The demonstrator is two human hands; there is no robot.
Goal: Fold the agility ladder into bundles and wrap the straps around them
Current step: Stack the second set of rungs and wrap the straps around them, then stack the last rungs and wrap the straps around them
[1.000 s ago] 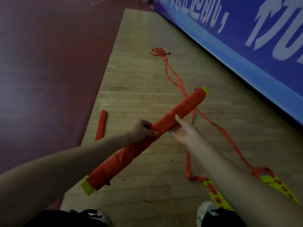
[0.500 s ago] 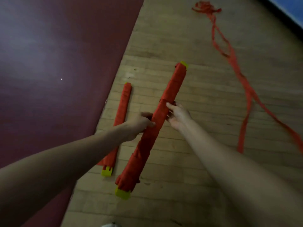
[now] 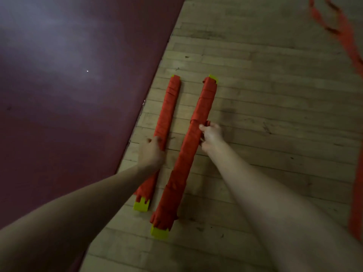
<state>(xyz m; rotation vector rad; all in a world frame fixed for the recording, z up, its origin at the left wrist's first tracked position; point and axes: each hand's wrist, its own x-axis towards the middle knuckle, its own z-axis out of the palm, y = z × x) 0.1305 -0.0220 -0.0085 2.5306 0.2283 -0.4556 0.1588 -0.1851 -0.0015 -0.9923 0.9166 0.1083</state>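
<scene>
Two long, red, strap-wrapped ladder bundles with yellow plastic ends are lying side by side, slightly apart, on a pale wooden plank floor (image 3: pixel 265 99).
The left hand (image 3: pixel 151 152) is gripping the left bundle (image 3: pixel 170 107), fingers curled over it. The right hand (image 3: pixel 211 136) is pinching the right bundle (image 3: pixel 204 107) at mid-length, thumb on top. A dark red mat (image 3: pixel 68 105) is lying alongside, and a loose red strap (image 3: pixel 343 32) is trailing far right.
</scene>
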